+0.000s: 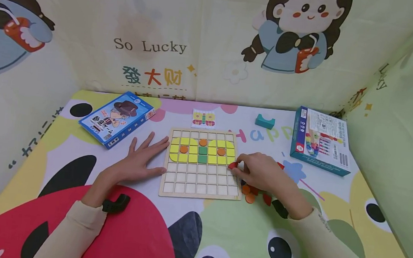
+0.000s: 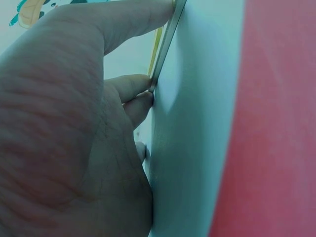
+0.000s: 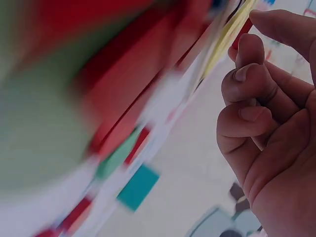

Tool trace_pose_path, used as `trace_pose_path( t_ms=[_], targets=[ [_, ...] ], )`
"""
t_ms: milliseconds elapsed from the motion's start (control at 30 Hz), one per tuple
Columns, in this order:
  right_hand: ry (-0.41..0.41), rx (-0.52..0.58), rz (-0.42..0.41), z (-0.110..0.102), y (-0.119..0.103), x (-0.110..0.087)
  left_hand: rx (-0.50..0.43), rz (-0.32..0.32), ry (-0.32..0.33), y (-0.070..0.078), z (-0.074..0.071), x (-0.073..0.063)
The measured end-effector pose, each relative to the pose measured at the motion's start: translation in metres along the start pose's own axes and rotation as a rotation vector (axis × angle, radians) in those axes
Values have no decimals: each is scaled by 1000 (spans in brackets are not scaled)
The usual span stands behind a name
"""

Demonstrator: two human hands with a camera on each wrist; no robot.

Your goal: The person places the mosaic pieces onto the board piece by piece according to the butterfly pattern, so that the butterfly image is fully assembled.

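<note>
A wooden grid board [image 1: 194, 196] lies mid-table, its upper rows set with yellow tiles [image 1: 193, 158], several orange discs [image 1: 203, 143] and green squares [image 1: 202, 159]. With fingers spread, my left hand [image 1: 138, 160] rests at the board's left edge; the left wrist view has the fingertips [image 2: 143, 84] against the rim. My right hand [image 1: 262, 171] pinches a small red tile [image 1: 232, 165] between thumb and index finger over the board's right edge. In the right wrist view that tile [image 3: 242, 32] shows at the fingertips, the other fingers curled.
Loose orange and red pieces [image 1: 250, 198] lie right of the board, partly under my right hand. Behind the board is a butterfly pattern card [image 1: 204, 120]. A blue box [image 1: 115, 119] stands back left; a teal arched block [image 1: 265, 121] and another box [image 1: 323, 140] are back right.
</note>
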State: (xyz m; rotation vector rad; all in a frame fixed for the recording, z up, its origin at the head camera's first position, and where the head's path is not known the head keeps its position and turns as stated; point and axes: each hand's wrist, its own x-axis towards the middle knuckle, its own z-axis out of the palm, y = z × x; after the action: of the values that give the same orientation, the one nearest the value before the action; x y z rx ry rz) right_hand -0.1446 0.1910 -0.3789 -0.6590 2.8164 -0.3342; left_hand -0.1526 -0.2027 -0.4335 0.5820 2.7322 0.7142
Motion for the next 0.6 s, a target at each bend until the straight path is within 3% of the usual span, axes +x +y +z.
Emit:
trace_pose_path(
  t_ms=[200, 400, 600],
  targets=[
    [-7, -17, -70, 6, -39, 21, -6, 7, -3, 0, 0, 0],
    [54, -51, -215, 15, -71, 43, 3, 5, 2, 1, -2, 0],
    [24, -50, -229, 20, -98, 59, -6, 5, -13, 0, -2, -1]
  ],
)
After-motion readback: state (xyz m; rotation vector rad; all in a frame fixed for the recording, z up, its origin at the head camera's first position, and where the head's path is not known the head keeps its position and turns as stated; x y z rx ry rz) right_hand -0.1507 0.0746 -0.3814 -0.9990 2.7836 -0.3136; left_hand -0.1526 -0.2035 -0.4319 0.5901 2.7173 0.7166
